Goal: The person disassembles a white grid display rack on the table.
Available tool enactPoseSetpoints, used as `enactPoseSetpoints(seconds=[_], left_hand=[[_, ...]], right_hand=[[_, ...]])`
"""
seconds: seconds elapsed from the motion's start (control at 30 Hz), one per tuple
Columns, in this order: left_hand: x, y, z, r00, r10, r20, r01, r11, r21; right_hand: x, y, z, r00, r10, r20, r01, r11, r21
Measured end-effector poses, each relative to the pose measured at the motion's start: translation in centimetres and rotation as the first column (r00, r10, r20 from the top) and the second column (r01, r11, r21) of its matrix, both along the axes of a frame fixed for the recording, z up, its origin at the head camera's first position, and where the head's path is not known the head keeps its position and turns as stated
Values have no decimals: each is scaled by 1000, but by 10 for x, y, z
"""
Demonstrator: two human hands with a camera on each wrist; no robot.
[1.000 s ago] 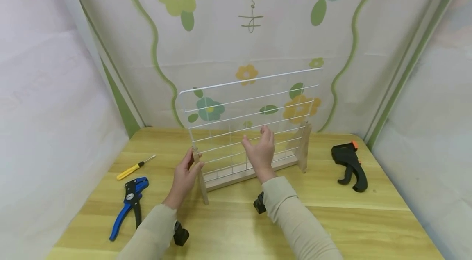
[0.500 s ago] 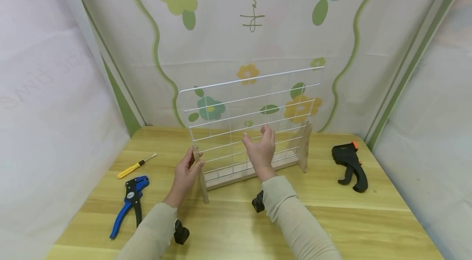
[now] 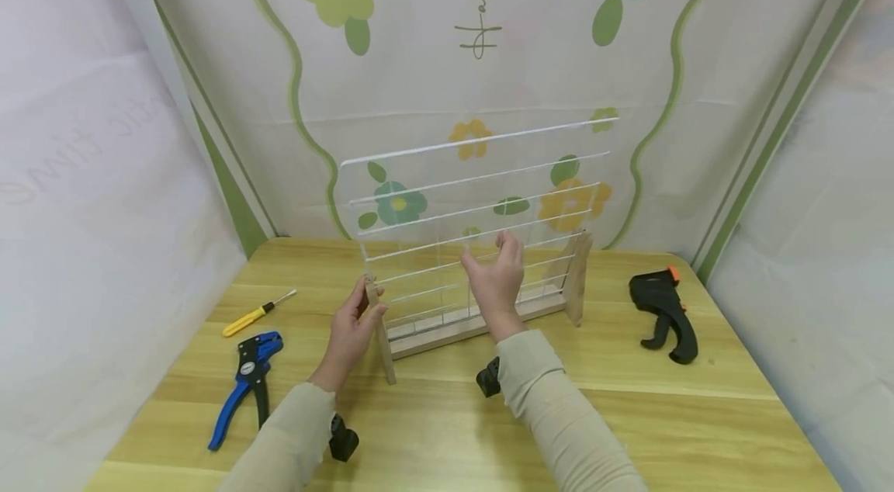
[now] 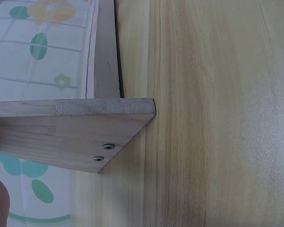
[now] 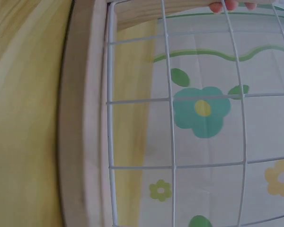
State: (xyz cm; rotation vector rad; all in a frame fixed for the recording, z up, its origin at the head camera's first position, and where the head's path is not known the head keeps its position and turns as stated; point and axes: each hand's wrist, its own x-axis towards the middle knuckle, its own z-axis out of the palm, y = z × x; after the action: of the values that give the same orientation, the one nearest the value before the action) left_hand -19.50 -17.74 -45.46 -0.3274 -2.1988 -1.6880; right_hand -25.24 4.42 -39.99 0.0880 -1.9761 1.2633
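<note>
A wooden stand (image 3: 436, 341) has two end panels, and a white wire grid (image 3: 482, 140) stands upright between them. At its left end my left hand (image 3: 349, 338) grips the left panel (image 3: 385, 356), thumb in front and fingers behind. Two metal fasteners (image 4: 108, 146) show on that panel's outer face in the left wrist view. My right hand (image 3: 496, 286) pinches the middle of the grid with bent fingers and thumb; the exact contact is partly hidden. In the right wrist view, fingertips (image 5: 231, 5) of the left hand show beyond the grid.
On the left of the table (image 3: 601, 414) lie a yellow-handled screwdriver (image 3: 246, 320) and a blue-and-black wire stripper (image 3: 244, 383). A black clamp with an orange tip (image 3: 663, 315) lies to the right. Printed fabric walls (image 3: 412, 88) surround the table.
The wire grid has risen slightly relative to the wooden stand, and the right hand has moved up a little with it. The left hand stays on the left panel.
</note>
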Motion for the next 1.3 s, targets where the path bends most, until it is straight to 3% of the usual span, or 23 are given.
enactPoseSetpoints(seconds=[0.17,0.3,0.4,1.3], left_hand=[[7,3,12,1000,-12,29,12,1000,1],[14,8,25,999,-16,41,17,1000,-6],[14,8,28,999,-14,43,15,1000,-17],[14,5,20,1000,-25,-13,25,1000,0]], right_hand=[[-2,1,13,999,2,-46,-3,1000,-12],[-3,0,16,999,-15,-44,14,1000,-8],[-3,0,17,999,-29,-40,29,1000,-8],[-4,-1,28,996,-13,-90,15,1000,14]])
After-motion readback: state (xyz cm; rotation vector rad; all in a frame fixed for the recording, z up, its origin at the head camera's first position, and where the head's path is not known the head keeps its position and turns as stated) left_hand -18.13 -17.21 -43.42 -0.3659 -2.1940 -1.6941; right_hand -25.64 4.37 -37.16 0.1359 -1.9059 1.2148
